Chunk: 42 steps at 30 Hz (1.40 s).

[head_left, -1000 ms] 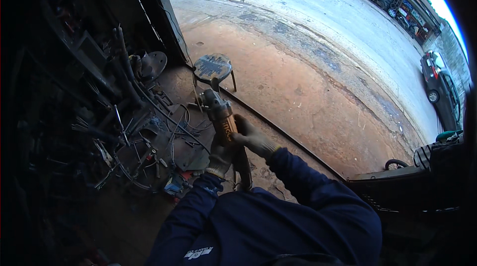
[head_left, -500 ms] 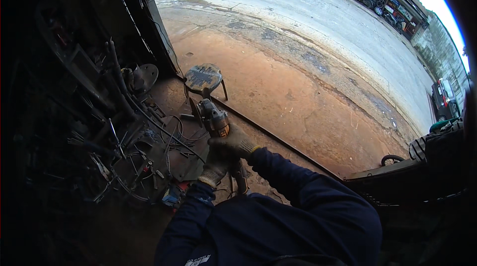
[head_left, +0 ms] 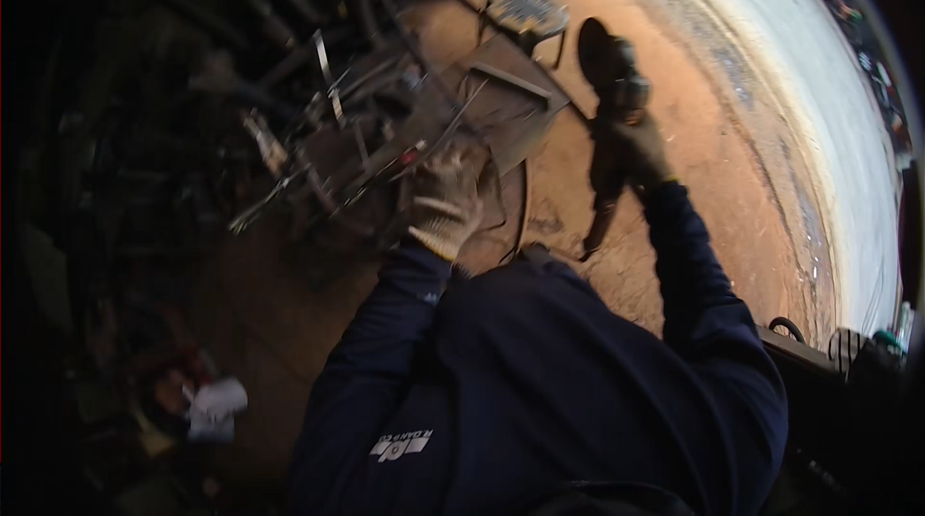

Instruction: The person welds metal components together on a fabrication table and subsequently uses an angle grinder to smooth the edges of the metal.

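Because the angle grinder (head_left: 628,82) is carried by the right grip (head_left: 638,145) alone, a slip or a roll of the wrist is judged the chief hazard; the heavy head could be swung against the stool (head_left: 528,10) or the right-hand corner of the worktop (head_left: 525,131). Whether the disc (head_left: 594,52) is turning cannot be told through the blur; if it were, a sleeve or the ground could be caught by it. On the other side, loose metal rods (head_left: 330,78) are crowded on and around the worktop; pieces could be knocked over the edge, or the glove snagged, by a careless sweep of the left grip (head_left: 448,198).

Position noted: the grinder is held out past the worktop's right-hand edge, above reddish ground (head_left: 718,140). It is clasped around the body by the right grip, with head and disc projecting beyond the fingers and the rear part hanging below the hand, back towards the wearer. The left grip is placed by the near edge, well apart from the grinder; how far its fingers are curled, and whether anything is held, cannot be told. A flat bar (head_left: 511,80) is seen lying near the worktop's right-hand corner.
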Each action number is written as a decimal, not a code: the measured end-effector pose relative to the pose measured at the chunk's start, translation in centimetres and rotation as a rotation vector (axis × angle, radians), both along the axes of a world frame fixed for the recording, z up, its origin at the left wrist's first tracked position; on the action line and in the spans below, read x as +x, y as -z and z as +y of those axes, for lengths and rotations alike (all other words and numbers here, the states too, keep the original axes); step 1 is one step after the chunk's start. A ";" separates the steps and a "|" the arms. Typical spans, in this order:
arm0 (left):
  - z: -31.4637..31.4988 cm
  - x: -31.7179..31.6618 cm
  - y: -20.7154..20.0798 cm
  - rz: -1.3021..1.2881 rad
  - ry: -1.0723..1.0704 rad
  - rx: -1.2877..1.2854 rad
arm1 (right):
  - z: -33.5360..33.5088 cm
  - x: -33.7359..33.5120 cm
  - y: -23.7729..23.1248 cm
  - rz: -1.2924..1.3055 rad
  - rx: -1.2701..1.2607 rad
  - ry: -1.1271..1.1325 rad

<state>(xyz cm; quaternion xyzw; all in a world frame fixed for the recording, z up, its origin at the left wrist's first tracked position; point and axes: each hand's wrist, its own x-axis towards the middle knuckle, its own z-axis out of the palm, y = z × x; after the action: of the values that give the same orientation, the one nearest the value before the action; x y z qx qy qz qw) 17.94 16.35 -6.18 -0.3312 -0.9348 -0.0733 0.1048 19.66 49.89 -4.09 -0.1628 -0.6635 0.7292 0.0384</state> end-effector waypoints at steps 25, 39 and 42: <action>3.4 -3.5 -3.7 -0.231 -0.392 -0.091 | 0.7 -3.5 8.6 -0.310 0.198 -0.375; -0.5 -4.7 -0.4 -0.221 -0.387 -0.107 | -0.6 -4.6 7.7 -0.299 0.208 -0.459; -1.2 -4.6 0.9 -0.217 -0.372 -0.163 | -1.3 -4.7 6.7 -0.295 0.215 -0.503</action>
<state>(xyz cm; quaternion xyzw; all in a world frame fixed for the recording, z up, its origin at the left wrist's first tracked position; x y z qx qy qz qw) 13.35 15.14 -7.06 -0.1507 -0.9884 -0.0123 -0.0115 14.97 48.62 -10.77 -0.0925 -0.7546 0.6101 -0.2231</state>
